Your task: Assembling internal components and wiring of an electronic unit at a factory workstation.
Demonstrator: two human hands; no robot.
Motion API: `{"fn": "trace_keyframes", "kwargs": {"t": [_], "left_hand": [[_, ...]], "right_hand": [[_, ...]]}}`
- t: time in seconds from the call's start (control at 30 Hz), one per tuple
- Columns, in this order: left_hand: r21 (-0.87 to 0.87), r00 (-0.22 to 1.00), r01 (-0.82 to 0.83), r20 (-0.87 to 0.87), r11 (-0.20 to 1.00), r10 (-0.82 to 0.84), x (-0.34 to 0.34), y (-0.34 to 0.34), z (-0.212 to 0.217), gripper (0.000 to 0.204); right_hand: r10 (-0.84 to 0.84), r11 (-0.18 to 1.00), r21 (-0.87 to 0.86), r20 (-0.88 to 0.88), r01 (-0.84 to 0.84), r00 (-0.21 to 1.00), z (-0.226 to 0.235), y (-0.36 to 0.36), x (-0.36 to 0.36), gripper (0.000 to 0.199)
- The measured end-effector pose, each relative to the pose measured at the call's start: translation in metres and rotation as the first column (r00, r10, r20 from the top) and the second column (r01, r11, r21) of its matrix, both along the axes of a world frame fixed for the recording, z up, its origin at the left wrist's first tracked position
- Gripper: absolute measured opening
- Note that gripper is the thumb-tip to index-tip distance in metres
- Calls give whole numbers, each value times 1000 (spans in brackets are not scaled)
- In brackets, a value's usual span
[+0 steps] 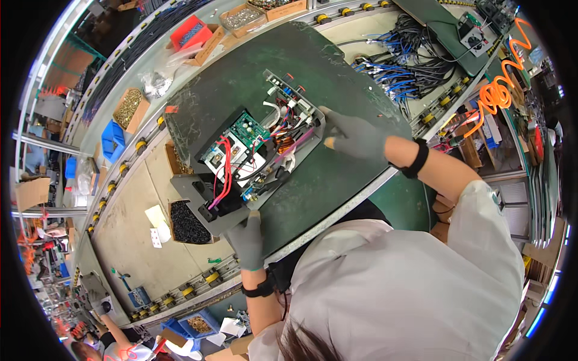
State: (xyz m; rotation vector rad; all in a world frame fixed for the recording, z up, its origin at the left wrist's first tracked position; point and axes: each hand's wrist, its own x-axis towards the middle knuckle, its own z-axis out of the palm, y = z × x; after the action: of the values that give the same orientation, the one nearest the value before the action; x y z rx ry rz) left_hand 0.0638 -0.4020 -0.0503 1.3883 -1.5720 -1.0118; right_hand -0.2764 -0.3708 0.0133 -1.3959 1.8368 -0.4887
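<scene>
An open metal chassis (pixel 308 143) with electronics inside lies tilted on a dark green board. Inside it are a green circuit board (pixel 248 132), red wires (pixel 227 165) and a purple wire (pixel 292 148). My gloved left hand (pixel 245 239) grips the chassis's near left corner, thumb on top and the other fingers mostly hidden. At the right end, my gloved right hand (pixel 358 137) has its thumb and forefinger spread. The forefinger reaches the chassis's edge, while the thumb lies just off it.
The green board (pixel 355 174) rests on a curved roller conveyor (pixel 141 145). Black and blue cables (pixel 397 75) lie at the far right, below a coiled orange hose (pixel 495 99). A box of black parts (pixel 189 222) and a blue bin (pixel 112 140) stand left. A co-worker's hand (pixel 99 305) shows lower left.
</scene>
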Motion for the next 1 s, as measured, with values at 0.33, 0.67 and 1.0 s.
{"fn": "trace_keyframes", "kwargs": {"t": [0.33,0.67,1.0], "left_hand": [[223,975,-80,-185,971,122,-2,-21,10,14],[-49,912,-409,23,911,410,-75,17,19,39],[-58,966,22,-257,998,-36,-18,5,9,105]], "right_hand": [[-27,976,-218,-84,8,996,4,-66,11,50],[360,866,-318,-138,-386,923,27,-194,5,49],[334,850,-349,-219,-393,917,45,-96,-112,48]]}}
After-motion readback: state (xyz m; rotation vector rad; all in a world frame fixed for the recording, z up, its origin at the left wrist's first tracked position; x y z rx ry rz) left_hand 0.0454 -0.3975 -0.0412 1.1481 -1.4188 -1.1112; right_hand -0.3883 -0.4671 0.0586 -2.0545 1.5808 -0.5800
